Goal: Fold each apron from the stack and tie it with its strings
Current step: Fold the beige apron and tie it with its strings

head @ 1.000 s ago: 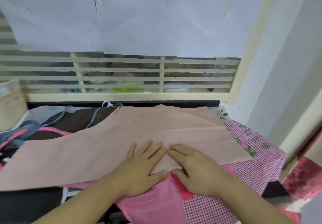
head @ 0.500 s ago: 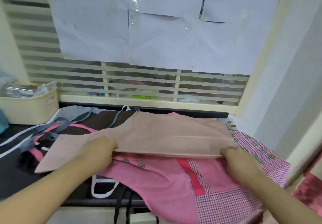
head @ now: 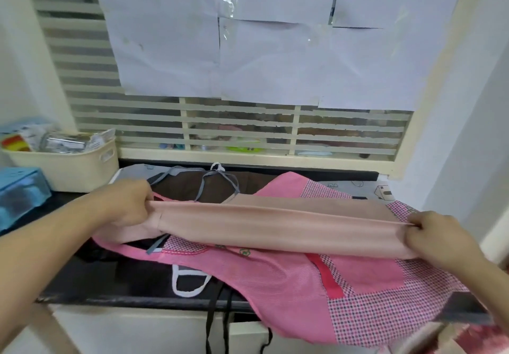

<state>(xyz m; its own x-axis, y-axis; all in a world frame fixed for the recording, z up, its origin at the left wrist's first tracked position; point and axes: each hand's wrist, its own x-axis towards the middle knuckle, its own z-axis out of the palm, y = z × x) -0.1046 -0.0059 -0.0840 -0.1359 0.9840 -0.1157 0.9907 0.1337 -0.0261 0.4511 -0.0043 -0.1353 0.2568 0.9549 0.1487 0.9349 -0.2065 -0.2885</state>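
A peach-pink apron (head: 278, 227) is folded into a long narrow band stretched across the counter. My left hand (head: 125, 202) grips its left end and my right hand (head: 438, 239) pinches its right end, holding the band taut between them. Under it lies a pink checked apron (head: 297, 276) with a red stripe, hanging over the counter's front edge. Behind it sits a dark brown apron (head: 220, 185) with grey strings. A white string loop (head: 190, 282) and black strings (head: 217, 323) dangle at the front.
A cream basket (head: 68, 166) full of packets stands at the back left, with a blue box (head: 19, 196) beside it. The dark counter (head: 110, 285) ends at a front edge. A slatted window (head: 248, 130) covered with paper sheets rises behind.
Both hands moved from the middle of the flat apron out to its ends and folded the near edge over. The apron is now a narrower band, pulled taut.
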